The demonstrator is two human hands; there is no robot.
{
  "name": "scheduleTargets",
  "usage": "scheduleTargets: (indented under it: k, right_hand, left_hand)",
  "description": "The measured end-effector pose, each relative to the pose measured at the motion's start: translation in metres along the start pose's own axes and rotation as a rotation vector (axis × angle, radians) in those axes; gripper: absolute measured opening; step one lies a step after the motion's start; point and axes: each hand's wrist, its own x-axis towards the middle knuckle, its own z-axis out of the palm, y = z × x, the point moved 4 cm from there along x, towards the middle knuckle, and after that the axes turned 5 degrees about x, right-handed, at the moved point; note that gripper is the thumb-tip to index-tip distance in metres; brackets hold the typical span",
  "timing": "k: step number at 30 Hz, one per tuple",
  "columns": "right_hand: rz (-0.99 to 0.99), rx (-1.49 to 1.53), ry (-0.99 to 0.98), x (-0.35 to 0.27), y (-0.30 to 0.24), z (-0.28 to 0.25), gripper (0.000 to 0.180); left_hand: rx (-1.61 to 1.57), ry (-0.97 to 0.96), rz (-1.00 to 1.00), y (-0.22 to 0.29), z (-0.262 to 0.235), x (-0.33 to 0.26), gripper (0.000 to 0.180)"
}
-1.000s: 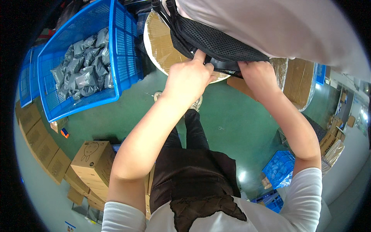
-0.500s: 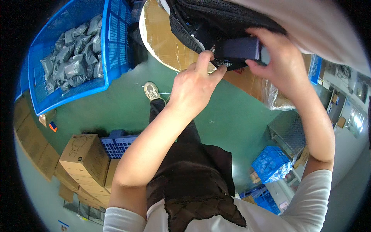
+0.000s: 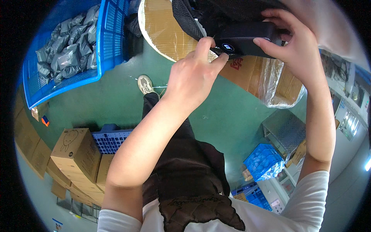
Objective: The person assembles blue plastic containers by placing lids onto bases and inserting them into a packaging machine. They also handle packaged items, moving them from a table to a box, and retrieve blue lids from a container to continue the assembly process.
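At the upper middle, a black mesh bag (image 3: 184,24) hangs with its mouth facing me. My left hand (image 3: 195,73) is closed, thumb and forefinger pinching at the bag's lower edge; just what lies between the fingertips is partly hidden. My right hand (image 3: 295,42) grips the right end of a black box-shaped device (image 3: 247,38), fingers on its far side and thumb on the near side. A small round lit display (image 3: 228,47) glows on the device's left end, close to my left fingertips. Part of the device lies against the bag's dark inside.
A blue crate (image 3: 101,42) of grey plastic packages (image 3: 67,56) stands at the upper left. Wrapped cardboard (image 3: 162,29) lies beneath the bag. Stacked cartons (image 3: 73,154) and a blue pallet (image 3: 110,140) stand lower left. A blue basket (image 3: 264,160) and a metal step (image 3: 284,127) are at the right.
The device has turned in my right hand, and its lit display now shows. My right fingers have shifted along it. The view has moved slightly; my left hand keeps its pinch.
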Motion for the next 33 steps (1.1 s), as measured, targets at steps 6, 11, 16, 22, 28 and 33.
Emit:
scheduleTargets:
  k: [6,11,16,22,28,33]
  right_hand:
    - [-0.004,0.014,-0.013,-0.001,0.004,0.004,0.049]
    - [-0.021,0.012,-0.032,-0.004,-0.005,-0.001,0.050]
    - [-0.295,-0.140,-0.007,-0.006,-0.004,0.021,0.049]
    - [-0.228,-0.116,-0.070,-0.028,0.015,0.074,0.051]
    - [-0.195,0.057,0.351,-0.095,0.022,0.070,0.029]
    - [0.601,0.937,0.653,-0.118,0.095,0.116,0.031]
  left_hand:
    - [-0.031,-0.007,-0.011,0.002,0.006,-0.003,0.044]
    - [-0.008,-0.020,-0.021,0.003,-0.002,-0.002,0.043]
    - [-0.010,-0.042,-0.011,-0.004,-0.002,-0.001,0.041]
    - [-0.010,-0.160,-0.038,-0.005,0.016,-0.006,0.030]
    - [-0.091,-0.123,-0.095,0.006,0.004,-0.007,0.019]
    - [-0.170,-0.129,-0.186,0.014,0.011,0.015,0.020]
